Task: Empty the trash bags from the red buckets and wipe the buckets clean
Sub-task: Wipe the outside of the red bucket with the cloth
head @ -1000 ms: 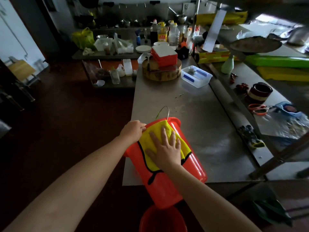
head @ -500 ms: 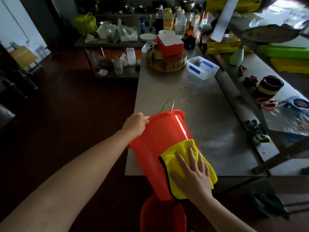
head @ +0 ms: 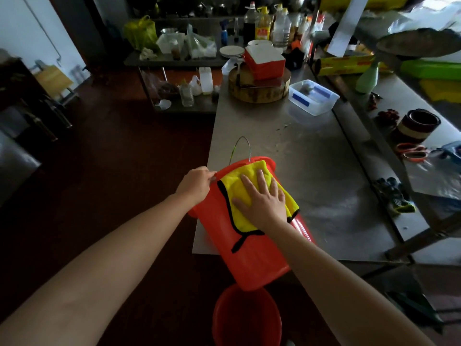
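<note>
At the worktop's (head: 311, 196) near corner, a red bucket (head: 249, 258) is being braced, rim clasped in the left grip (head: 195, 184), against a yellow cloth (head: 234, 186) under the flat, open right grip (head: 264, 203).

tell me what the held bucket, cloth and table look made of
Bucket: glossy red plastic, going by the light streak down its side. Cloth: soft yellow fabric, likely microfibre, with black edging. Table: brushed metal, probably stainless steel, with a dull grey sheen.
</note>
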`<control>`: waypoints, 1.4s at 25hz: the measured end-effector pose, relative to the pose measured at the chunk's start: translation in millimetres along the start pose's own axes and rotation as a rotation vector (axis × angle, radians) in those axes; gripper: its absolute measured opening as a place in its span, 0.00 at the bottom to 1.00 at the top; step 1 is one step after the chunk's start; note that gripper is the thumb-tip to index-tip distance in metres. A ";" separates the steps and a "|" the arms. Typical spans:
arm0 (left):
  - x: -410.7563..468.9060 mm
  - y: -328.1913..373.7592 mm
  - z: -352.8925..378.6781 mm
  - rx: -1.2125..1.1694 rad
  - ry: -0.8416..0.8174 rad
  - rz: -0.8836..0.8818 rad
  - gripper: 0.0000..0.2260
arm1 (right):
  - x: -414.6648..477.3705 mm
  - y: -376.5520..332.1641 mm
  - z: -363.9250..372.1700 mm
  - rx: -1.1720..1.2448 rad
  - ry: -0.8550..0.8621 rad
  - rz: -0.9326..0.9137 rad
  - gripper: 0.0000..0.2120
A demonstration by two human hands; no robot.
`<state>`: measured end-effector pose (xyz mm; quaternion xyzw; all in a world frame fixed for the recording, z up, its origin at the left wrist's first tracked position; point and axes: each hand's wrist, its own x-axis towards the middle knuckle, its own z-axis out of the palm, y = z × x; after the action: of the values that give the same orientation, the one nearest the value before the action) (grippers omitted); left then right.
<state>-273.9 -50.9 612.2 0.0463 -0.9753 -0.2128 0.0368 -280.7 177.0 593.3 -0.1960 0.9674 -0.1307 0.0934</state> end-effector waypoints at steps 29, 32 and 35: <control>25.3 42.4 -2.8 0.233 0.111 -0.050 0.13 | 41.3 39.4 -8.3 0.207 -0.028 -0.022 0.36; 24.8 36.1 -3.2 0.194 0.110 -0.099 0.13 | 14.8 55.2 2.4 0.241 -0.016 -0.028 0.35; 21.4 32.2 -2.0 0.204 0.101 -0.127 0.12 | -33.0 83.1 22.2 0.295 0.020 0.004 0.36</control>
<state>-297.3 -24.9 628.7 0.1222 -0.9839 -0.1117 0.0676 -275.1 259.3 552.5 -0.1769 0.9389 -0.2735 0.1116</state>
